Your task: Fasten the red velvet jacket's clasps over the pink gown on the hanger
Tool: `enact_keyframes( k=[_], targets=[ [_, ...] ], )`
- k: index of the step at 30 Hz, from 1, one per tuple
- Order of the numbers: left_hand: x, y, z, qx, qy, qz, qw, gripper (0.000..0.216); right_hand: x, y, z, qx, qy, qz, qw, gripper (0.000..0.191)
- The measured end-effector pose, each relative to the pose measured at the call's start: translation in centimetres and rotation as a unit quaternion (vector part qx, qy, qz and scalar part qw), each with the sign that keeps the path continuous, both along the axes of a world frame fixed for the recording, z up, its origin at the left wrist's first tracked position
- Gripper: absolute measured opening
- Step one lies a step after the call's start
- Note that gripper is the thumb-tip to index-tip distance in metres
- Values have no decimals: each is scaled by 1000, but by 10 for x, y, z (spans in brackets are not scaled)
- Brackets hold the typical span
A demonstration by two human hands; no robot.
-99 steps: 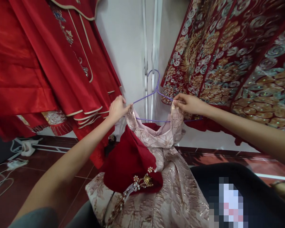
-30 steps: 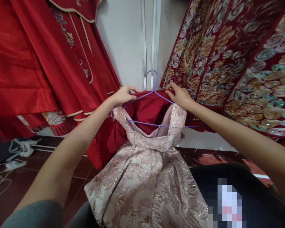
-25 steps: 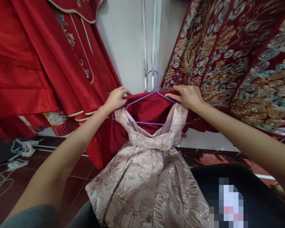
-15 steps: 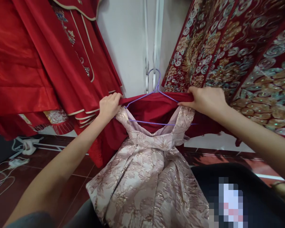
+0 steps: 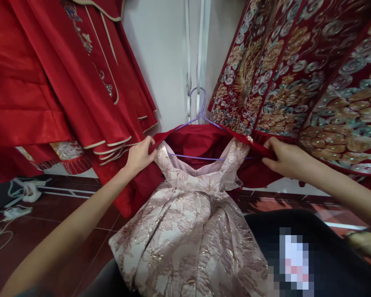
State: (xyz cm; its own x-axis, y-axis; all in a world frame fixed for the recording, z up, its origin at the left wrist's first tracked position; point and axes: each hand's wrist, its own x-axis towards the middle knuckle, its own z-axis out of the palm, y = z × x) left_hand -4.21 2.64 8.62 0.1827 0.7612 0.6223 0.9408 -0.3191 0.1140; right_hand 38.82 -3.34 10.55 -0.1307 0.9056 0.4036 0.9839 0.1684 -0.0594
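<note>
A pale pink brocade dress with metallic flowers hangs in front of me from a purple wire hanger, hooked on a white metal rail. Behind its neckline a dark red garment is spread over the same hanger. My left hand pinches the red cloth beside the dress's left strap. Out past the other strap, my right hand grips the red cloth between thumb and fingers. A small pearly ornament shows on the red edge near the right strap.
Red garments with gold piping hang at left, and a heavily embroidered red garment hangs at right. White cables and a power strip lie on the tiled floor. A black surface at lower right bears a blurred-out patch.
My right hand has slid outward and down from the strap along the red cloth, baring the ornament. My left hand has shifted slightly lower.
</note>
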Motion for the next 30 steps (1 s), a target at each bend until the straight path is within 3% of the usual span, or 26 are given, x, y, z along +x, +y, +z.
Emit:
enact_keyframes(
  k=[4,8,12,14,16,17,19,22,24,27,30],
  targets=[
    [15,11,8,-75,-196,-57,976,13,-24,12,-5,-38,130,63,989,14],
    [63,17,16,-84,-342,-132,927,15,-80,21,-17,-73,162,182,967,10],
    [105,10,10,-153,-343,-229,898,15,-134,13,-36,-138,235,290,917,18],
    [110,8,2,-176,-334,-255,890,19,-147,6,-44,-170,302,339,874,20],
    [105,7,-4,-168,-309,-263,899,25,-149,-1,-50,-184,346,352,850,19],
    [100,6,-7,-154,-281,-255,912,27,-146,-4,-53,-181,349,340,854,17],
    [85,5,-7,-115,-203,-216,948,28,-134,-9,-55,-173,309,283,891,16],
    [60,7,0,-40,-83,-132,987,17,-109,-18,-51,-177,163,166,956,19],
    [45,15,6,6,-31,-99,995,11,-95,-26,-45,-172,69,85,979,22],
    [29,34,12,-22,12,-99,995,21,-85,-37,-37,-184,-5,52,981,29],
    [23,50,14,-99,40,-99,989,26,-89,-39,-35,-230,-33,121,965,39]
  ],
)
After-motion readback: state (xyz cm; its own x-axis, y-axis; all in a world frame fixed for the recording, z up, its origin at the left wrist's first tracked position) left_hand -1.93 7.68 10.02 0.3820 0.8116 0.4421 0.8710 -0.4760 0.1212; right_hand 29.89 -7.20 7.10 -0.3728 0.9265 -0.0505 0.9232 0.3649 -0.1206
